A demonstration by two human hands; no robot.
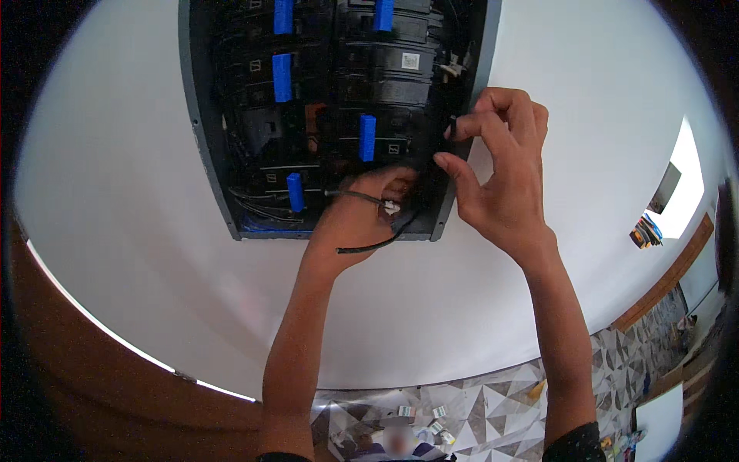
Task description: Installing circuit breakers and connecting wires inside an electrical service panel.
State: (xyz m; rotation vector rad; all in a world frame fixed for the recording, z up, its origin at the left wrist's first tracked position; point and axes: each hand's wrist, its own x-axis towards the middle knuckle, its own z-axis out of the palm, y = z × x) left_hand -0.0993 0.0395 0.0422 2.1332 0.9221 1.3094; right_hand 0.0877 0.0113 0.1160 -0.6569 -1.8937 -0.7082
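A dark metal electrical panel box (209, 173) is mounted on the white wall and holds rows of black circuit breakers (389, 92). Blue tabs (282, 77) stick out from several of them. Inside the lower part of the box is my left hand (366, 202), its fingers blurred and lost in shadow among the wires. A black cable (366, 249) with a loose end curves below that hand, and a thinner dark wire (354, 194) crosses over it. My right hand (504, 146) is at the box's right edge, thumb and index finger apart, beside a short black wire end (453, 123).
Thin wires (262, 206) bunch at the box's lower left corner. Pale connectors (453, 68) hang along its right inner side. Small boxes (437, 420) lie on the patterned floor (493, 408) below. A bright opening (681, 192) with stacked items (647, 232) is at the far right.
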